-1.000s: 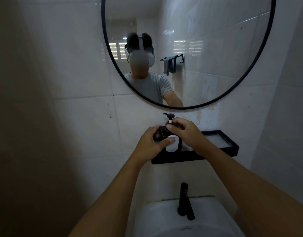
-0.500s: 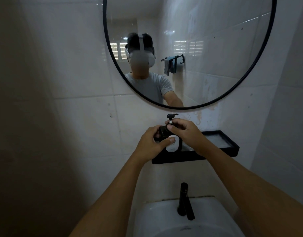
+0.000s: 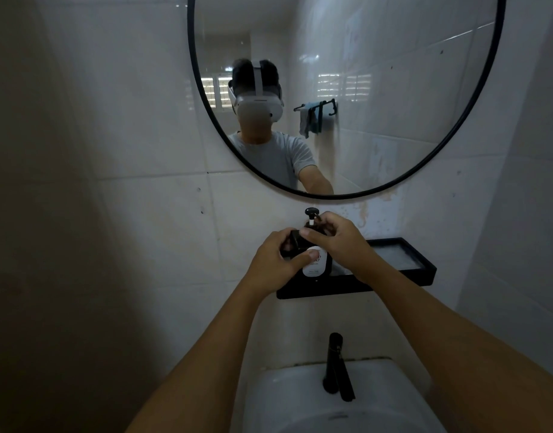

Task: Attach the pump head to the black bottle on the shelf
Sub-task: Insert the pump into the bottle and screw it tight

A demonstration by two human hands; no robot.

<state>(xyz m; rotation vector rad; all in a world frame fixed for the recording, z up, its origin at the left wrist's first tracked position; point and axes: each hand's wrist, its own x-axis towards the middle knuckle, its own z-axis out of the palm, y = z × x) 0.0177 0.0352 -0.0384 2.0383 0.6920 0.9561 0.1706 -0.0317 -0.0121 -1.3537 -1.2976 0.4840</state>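
Small black plastic bottle (image 3: 318,267) with a white label, standing up on the left part of a black wall shelf (image 3: 403,275). On top of the bottle, a black pump head (image 3: 311,212) with a thin white stem, poking up above the fingers. Left hand (image 3: 276,265) wrapped around the bottle's left side, thumb lying across the white label, fingers curled shut on the bottle. Right hand (image 3: 343,240) over the bottle's top and right side, fingers bent and pinched around the pump's neck just under the black knob. Both hands touching the bottle, almost touching each other. Bottle mostly hidden between them. Above, a big round mirror (image 3: 393,89) with a thin black rim on a white tile wall. Below the shelf, a tall black tap (image 3: 336,367) on a white sink (image 3: 300,401).
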